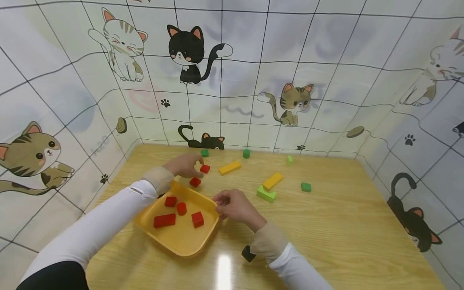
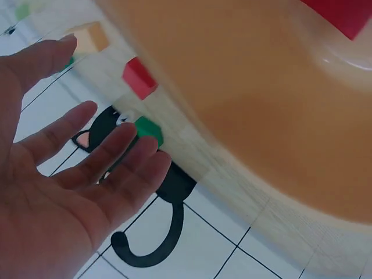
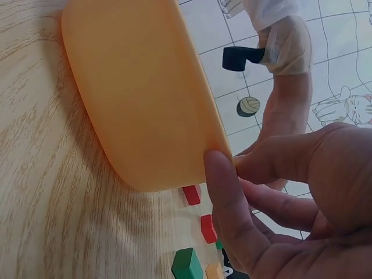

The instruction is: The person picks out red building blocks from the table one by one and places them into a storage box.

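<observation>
My right hand pinches the right corner of a yellow-orange plastic tray. The right wrist view shows thumb and finger on either side of the tray's rim. Several red blocks lie in the tray, among them a long one and a cube. Over the tray's far side reaches my left hand, its fingers spread and holding nothing. Close to those fingertips, a red block rests on the table, with another red block nearer the tray. In the left wrist view, the palm and fingers show empty.
Two yellow bars lie beyond the right hand, one touching a light green block. Green blocks stand at the back and right of the wooden table. A cat-print sheet surrounds the table.
</observation>
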A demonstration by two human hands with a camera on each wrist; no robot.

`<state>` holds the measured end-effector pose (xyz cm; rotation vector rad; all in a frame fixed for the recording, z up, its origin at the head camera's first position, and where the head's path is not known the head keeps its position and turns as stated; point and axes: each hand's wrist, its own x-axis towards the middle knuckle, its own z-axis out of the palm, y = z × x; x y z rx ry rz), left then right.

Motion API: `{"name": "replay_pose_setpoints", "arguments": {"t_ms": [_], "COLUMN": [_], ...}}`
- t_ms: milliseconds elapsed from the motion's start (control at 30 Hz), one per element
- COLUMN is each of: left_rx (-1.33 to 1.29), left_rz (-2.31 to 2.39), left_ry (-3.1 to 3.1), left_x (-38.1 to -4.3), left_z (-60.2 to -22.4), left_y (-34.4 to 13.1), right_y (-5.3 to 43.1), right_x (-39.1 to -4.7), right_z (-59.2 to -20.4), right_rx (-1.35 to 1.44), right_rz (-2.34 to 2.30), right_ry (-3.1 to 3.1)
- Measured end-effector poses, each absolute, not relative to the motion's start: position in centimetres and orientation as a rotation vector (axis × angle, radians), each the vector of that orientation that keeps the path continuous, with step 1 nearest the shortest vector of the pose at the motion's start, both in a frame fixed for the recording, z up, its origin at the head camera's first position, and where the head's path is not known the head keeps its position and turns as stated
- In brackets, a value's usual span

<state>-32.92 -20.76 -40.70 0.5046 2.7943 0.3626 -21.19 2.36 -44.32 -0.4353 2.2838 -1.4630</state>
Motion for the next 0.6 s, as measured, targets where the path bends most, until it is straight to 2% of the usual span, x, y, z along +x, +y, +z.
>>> {"name": "replay_pose_setpoints", "arguments": {"t_ms": [600], "left_rx": [0.548], "left_rz": [0.152], "left_ry": [2.634], "left_x": [-34.4], "left_z": [-43.8], "left_y": [-19.3], "right_y": [2.1], "right_x": [-21.3], "right_z": [-44.4], "right_rx": [-0.473], "right_rz": [-1.447], "right_ry": [2.334]}}
